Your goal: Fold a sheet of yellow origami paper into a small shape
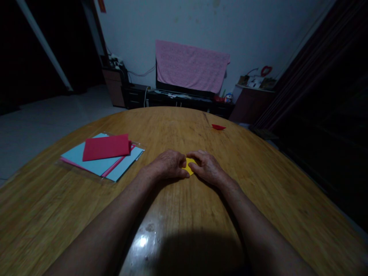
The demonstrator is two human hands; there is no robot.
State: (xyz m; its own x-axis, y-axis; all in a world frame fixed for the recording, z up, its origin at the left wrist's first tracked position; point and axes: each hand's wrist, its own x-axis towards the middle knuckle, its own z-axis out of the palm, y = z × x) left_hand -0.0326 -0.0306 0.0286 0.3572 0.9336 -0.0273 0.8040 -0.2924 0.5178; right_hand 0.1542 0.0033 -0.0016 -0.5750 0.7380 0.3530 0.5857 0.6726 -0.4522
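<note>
A small piece of yellow paper (189, 165) lies on the wooden table in front of me, partly covered by both hands. My left hand (171, 164) grips its left side, fingers curled and thumb along the near edge. On the right side, my right hand (207, 167) holds the paper with its thumb on top and its fingers along the far edge. How the paper is folded under the fingers cannot be made out.
To the left, a folded red sheet (106, 147) rests on a clear packet of light-blue and pink paper (94, 165). A small red folded paper boat (219, 127) sits at the far right of the round table (172, 122). Beyond stands a television under a pink cloth (191, 67).
</note>
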